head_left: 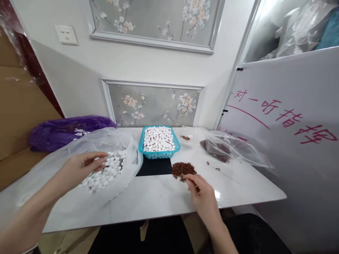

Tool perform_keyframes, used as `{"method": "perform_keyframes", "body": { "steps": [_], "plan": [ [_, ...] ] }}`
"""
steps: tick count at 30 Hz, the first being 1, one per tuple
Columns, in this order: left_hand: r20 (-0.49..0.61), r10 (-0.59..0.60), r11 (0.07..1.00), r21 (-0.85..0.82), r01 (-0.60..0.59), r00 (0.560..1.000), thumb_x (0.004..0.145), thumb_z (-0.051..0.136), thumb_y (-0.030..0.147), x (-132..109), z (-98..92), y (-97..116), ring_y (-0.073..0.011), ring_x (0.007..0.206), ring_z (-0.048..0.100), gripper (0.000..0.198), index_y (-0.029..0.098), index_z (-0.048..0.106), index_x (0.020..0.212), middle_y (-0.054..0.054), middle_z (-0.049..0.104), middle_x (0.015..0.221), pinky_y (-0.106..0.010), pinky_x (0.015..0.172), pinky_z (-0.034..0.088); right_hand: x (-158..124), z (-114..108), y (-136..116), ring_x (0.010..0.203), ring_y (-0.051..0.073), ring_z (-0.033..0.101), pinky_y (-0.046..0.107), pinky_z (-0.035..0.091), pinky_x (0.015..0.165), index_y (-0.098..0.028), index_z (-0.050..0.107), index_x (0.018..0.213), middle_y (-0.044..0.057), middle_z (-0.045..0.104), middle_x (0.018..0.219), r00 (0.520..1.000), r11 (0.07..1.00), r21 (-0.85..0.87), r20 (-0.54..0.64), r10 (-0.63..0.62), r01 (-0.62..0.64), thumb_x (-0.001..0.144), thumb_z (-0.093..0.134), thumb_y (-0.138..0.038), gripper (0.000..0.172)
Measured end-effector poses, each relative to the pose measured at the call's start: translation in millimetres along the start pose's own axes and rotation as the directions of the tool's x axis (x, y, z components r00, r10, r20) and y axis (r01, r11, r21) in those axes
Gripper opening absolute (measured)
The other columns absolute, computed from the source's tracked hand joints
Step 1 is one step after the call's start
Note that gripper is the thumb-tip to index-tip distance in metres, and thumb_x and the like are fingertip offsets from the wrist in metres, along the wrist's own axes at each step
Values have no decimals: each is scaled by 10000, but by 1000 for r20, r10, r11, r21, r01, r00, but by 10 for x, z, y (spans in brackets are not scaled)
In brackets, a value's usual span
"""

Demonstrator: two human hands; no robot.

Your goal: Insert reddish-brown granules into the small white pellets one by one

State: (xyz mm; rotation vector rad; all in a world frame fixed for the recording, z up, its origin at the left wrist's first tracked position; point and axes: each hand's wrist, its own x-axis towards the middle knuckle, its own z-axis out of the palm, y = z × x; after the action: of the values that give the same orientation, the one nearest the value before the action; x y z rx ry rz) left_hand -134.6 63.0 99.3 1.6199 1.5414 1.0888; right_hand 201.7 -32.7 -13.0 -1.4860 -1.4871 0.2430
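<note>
My left hand (86, 165) reaches over an opened translucent plastic bag (132, 148) of small white rounded pieces (109, 171). Its thumb and forefinger are pinched together just above them; whatever is between the tips is too small to tell. On the right, my right hand (201, 192) touches the near edge of a pile of small red-brown pieces (182, 169). Thumb and forefinger are closed there, and what they pinch cannot be made out. Between the hands, farther back, stands a blue plastic basket (159, 155) filled with white pieces, some brown showing among them.
A black mat (155, 167) lies before the basket on the white table (148, 201). Back right are a clear bag of dark red-brown pieces (218, 150) and a few loose bits (217, 169). A purple bag (66, 127) lies back left, near cardboard (21, 98). A whiteboard (286, 148) stands right.
</note>
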Motion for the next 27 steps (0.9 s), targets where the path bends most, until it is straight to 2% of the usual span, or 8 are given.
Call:
{"method": "perform_keyframes", "body": {
  "steps": [2,5,9,14,18,21,24,27],
  "plan": [
    [90,-35,968,-243,56,995,686,696,362,-210,157,132,-133,687,590,241,198,693,863,3,675,798,-185,626,475,62,-37,124,729,171,602,273,473,677,-178,641,911,54,635,861,1000,989,-147,-12,13,-15,870,428,-213,220],
    [230,-35,853,-499,149,973,745,648,392,-537,543,246,-56,540,480,217,177,672,751,21,577,641,-110,509,414,109,14,202,702,166,606,266,464,656,-206,664,859,34,639,835,999,971,-241,38,14,-4,845,448,-196,217],
    [501,-106,701,-575,422,859,763,649,345,-812,1125,196,-50,609,530,189,159,684,772,-6,609,714,-104,599,452,107,144,168,720,180,608,262,429,597,-228,668,891,30,636,857,998,946,-325,64,21,1,828,474,-189,208],
    [562,-145,572,-624,532,814,756,665,301,-840,1443,28,-141,914,617,175,157,712,843,-67,671,991,-185,854,471,111,196,145,650,155,584,237,354,510,-237,668,804,17,607,796,995,906,-423,92,29,12,825,460,-154,225],
    [515,-140,600,-635,486,846,720,698,272,-801,1399,-8,-159,926,631,191,160,713,874,-82,693,993,-204,853,477,96,179,153,627,143,574,231,348,481,-220,641,800,26,589,833,995,879,-470,99,-31,74,861,431,-192,221],
    [343,-78,759,-588,278,936,699,704,288,-707,1218,53,-162,785,647,227,152,705,881,-75,712,868,-249,771,507,67,166,165,623,143,571,236,367,475,-218,638,832,45,589,894,994,894,-436,53,-92,105,882,410,-230,234],
    [11,33,966,-258,-29,999,719,656,323,-542,885,126,-204,737,657,315,166,674,992,-53,713,784,-307,731,504,40,149,170,667,161,582,253,415,537,-207,638,861,72,603,925,990,929,-350,-16,-137,123,892,399,-251,245],
    [-164,127,971,221,-89,978,778,550,318,-398,511,148,-246,804,662,320,200,645,1061,-47,717,798,-323,725,482,26,132,159,675,178,600,270,443,598,-200,625,863,74,635,880,993,964,-252,-66,-101,81,886,421,-283,221]
  ]
}}
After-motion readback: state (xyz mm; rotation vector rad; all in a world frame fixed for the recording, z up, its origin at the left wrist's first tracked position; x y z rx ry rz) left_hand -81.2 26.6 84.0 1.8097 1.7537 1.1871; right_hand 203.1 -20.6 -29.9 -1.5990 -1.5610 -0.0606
